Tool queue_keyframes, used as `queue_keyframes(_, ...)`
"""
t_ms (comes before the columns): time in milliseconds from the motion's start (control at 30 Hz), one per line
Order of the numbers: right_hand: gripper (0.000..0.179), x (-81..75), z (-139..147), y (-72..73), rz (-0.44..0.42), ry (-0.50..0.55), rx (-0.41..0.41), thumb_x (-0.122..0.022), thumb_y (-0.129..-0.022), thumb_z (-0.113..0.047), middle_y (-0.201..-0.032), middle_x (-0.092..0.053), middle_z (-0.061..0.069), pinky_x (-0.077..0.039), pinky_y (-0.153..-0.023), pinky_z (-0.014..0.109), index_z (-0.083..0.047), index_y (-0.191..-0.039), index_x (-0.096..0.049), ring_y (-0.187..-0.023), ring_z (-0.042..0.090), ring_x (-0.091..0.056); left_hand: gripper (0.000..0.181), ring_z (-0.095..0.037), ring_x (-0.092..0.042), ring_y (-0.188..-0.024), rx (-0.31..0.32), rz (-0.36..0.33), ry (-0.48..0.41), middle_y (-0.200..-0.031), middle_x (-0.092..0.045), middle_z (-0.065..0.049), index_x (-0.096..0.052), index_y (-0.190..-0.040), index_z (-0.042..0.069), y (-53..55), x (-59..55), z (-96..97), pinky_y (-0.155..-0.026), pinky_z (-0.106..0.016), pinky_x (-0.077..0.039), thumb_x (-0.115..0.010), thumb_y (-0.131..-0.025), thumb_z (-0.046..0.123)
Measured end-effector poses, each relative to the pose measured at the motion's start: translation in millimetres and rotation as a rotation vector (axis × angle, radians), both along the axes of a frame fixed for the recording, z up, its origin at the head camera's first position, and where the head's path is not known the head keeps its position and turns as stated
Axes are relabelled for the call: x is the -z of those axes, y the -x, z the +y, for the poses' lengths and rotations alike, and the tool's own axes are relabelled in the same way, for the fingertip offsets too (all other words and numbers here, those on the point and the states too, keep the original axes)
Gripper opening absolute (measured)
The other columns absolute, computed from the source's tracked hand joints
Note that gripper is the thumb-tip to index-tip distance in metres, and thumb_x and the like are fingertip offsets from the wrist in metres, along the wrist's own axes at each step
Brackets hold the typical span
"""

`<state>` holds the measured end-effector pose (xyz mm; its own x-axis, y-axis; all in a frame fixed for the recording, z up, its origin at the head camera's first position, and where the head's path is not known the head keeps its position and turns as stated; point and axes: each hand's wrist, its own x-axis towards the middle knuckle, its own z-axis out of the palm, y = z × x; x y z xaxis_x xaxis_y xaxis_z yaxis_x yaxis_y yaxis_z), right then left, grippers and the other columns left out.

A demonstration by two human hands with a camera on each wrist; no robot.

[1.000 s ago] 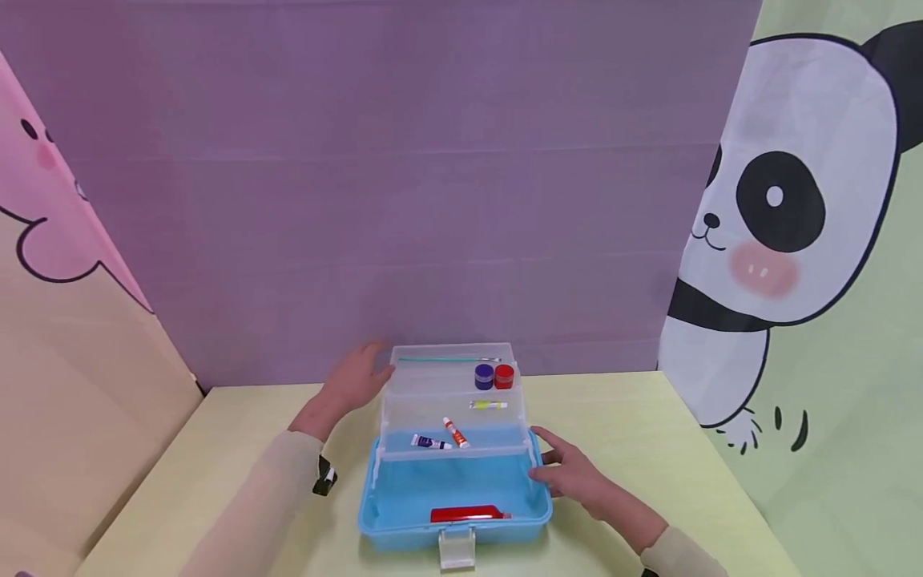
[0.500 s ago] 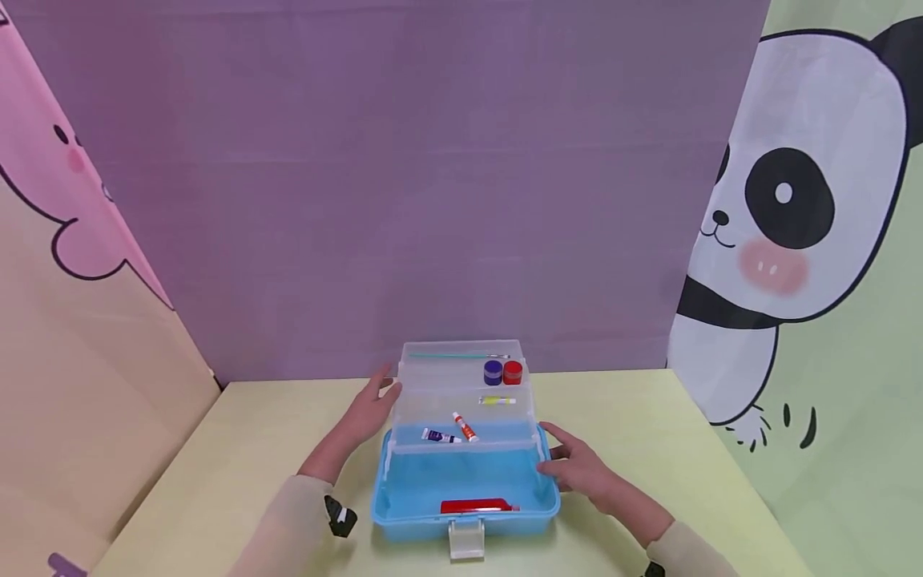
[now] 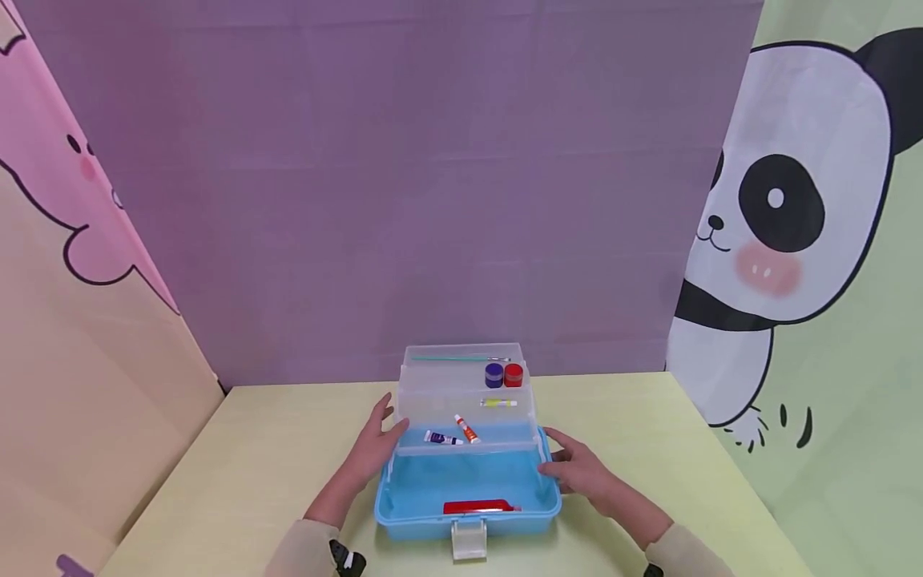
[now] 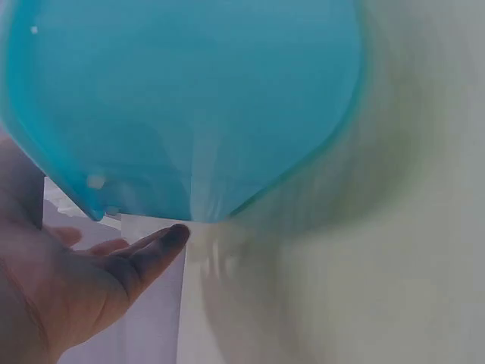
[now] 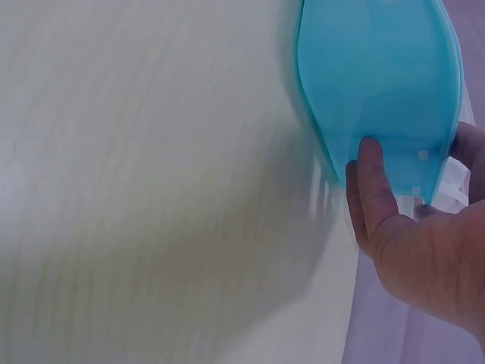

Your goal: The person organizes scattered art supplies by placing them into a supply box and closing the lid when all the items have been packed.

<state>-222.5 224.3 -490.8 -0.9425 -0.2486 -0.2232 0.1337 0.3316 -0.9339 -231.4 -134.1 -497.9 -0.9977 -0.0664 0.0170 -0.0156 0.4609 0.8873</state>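
A blue plastic storage box [image 3: 461,525] stands on the table with its translucent tiered trays [image 3: 433,401] unfolded toward the back. My right hand [image 3: 587,473] grips the right wall, thumb over the rim and fingers along the outside. Beside the left rear corner, my left hand [image 3: 373,445] has its fingers spread, the thumb close to the tray edge; whether it touches cannot be told. In the left wrist view, the left hand [image 4: 83,280] is just past the box wall. A red bottle [image 3: 477,506] lies in the bottom. Dark blue [image 3: 442,438] and orange paint tubes [image 3: 467,429] lie on the lowest tray.
Higher trays hold a yellow paint tube [image 3: 499,403], a purple jar [image 3: 493,375], a red jar [image 3: 513,375] and a thin teal paintbrush [image 3: 454,359]. A white latch [image 3: 469,540] hangs at the box front. Behind the table [image 3: 649,433] rises a purple backdrop [image 3: 433,200].
My left hand has come down and nearer along the left side of the trays, from the upper tray to the lower one. The right hand keeps its hold; the view has shifted slightly.
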Motion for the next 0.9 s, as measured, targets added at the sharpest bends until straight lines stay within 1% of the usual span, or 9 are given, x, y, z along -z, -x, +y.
queue_keyframes(167,0.07,4.1,1,1.9,-0.015,0.035,-0.024,-0.07,-0.088,-0.014,-0.109,-0.059,0.017,-0.056,-0.079,0.048,0.002,-0.147,-0.037,-0.092,0.028,-0.064,0.076,-0.051,-0.032,-0.133,0.0,-0.016,-0.031,-0.152,-0.026,-0.025,-0.015,-0.155,0.011,-9.7,5.8,-1.8,-0.099,-0.066,-0.034,-0.051,-0.098,0.045)
queue_keyframes(400,0.071,8.8,1,4.3,-0.022,0.05,-0.034,-0.071,-0.087,-0.017,-0.109,-0.06,0.016,-0.056,-0.078,0.047,0.0,-0.147,-0.037,-0.091,0.027,-0.064,0.077,-0.051,-0.03,-0.134,-0.025,-0.018,-0.064,-0.151,-0.03,-0.026,-0.019,-0.154,0.007,-25.7,7.0,1.3,-0.1,-0.067,-0.031,-0.049,-0.098,0.05)
queue_keyframes(533,0.071,10.8,1,3.5,-0.012,0.035,-0.02,-0.072,-0.087,-0.02,-0.109,-0.06,0.016,-0.056,-0.077,0.046,0.0,-0.146,-0.039,-0.09,0.027,-0.064,0.077,-0.052,-0.028,-0.134,-0.049,-0.058,-0.086,-0.15,-0.029,-0.028,-0.021,-0.153,0.005,-35.4,8.3,3.7,-0.098,-0.069,-0.031,-0.049,-0.098,0.05)
queue_keyframes(633,0.071,10.9,0,1.0,-0.008,0.006,-0.005,-0.073,-0.086,-0.022,-0.108,-0.061,0.015,-0.057,-0.076,0.045,0.0,-0.145,-0.04,-0.09,0.026,-0.064,0.08,-0.052,-0.034,-0.131,-0.06,-0.083,-0.085,-0.149,-0.031,-0.028,-0.025,-0.152,0.005,-42.9,10.7,4.3,-0.097,-0.066,-0.036,-0.053,-0.095,0.052)
queue_keyframes(767,0.07,9.2,-1,-0.6,0.002,-0.027,-0.006,-0.072,-0.087,-0.023,-0.107,-0.061,0.015,-0.057,-0.075,0.044,0.001,-0.145,-0.04,-0.089,0.026,-0.064,0.079,-0.048,-0.044,-0.125,-0.052,-0.057,-0.09,-0.144,-0.039,-0.028,-0.032,-0.149,0.0,-50.1,13.0,2.9,-0.096,-0.059,-0.042,-0.058,-0.093,0.05)
queue_keyframes(833,0.07,7.6,-1,0.1,0.003,-0.039,-0.011,-0.072,-0.087,-0.023,-0.107,-0.06,0.015,-0.057,-0.075,0.044,0.001,-0.145,-0.04,-0.089,0.026,-0.063,0.076,-0.047,-0.044,-0.125,-0.041,-0.048,-0.104,-0.142,-0.041,-0.028,-0.034,-0.147,-0.002,-51.3,13.1,1.1,-0.097,-0.058,-0.042,-0.058,-0.094,0.048)
queue_keyframes(900,0.071,5.4,0,1.5,0.002,-0.053,-0.022,-0.073,-0.087,-0.024,-0.109,-0.06,0.016,-0.057,-0.074,0.044,0.0,-0.145,-0.04,-0.091,0.026,-0.063,0.075,-0.047,-0.041,-0.129,-0.027,-0.059,-0.132,-0.144,-0.04,-0.028,-0.034,-0.147,-0.002,-51.0,12.1,-1.6,-0.098,-0.058,-0.041,-0.054,-0.096,0.049)
